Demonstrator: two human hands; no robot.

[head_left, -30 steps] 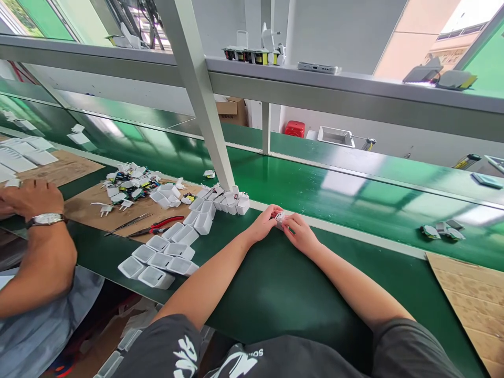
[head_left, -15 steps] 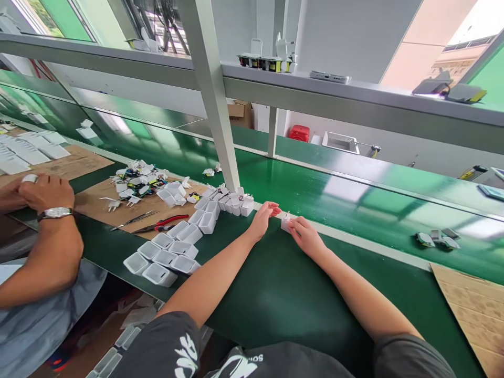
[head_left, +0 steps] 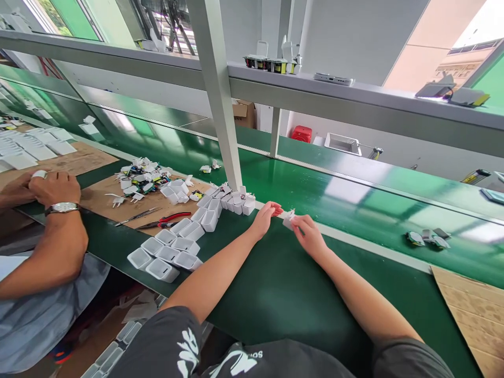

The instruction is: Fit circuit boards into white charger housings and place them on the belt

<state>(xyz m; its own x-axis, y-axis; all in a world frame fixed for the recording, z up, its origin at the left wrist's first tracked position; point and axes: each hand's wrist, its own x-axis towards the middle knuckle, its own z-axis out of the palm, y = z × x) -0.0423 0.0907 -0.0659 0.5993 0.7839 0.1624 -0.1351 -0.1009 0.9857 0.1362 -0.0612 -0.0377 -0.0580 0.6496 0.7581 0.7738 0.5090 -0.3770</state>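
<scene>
One broad green bench [head_left: 275,294] lies before us, with a jumbled pile of white and green parts [head_left: 142,178] on cardboard [head_left: 96,195] to the left, near a co-worker's hand [head_left: 60,187]. Several open white housings [head_left: 191,231] stand in a slanting cluster beside our left forearm [head_left: 218,277]. Both our hands are near the pale strip [head_left: 378,250] along the bench, and the change is there: a second ago they met around one small white case [head_left: 288,219]; now our left hand [head_left: 263,219] is off it, fingers loosely parted and slightly bent, nothing visible in them. Our right hand [head_left: 309,232] alone has the case, thumb and fingers closed on its right side, so we judge that this single grip now steadies it. It sits just right of our left fingertips, apart from them, and we cannot tell whether its base touches the bench
</scene>
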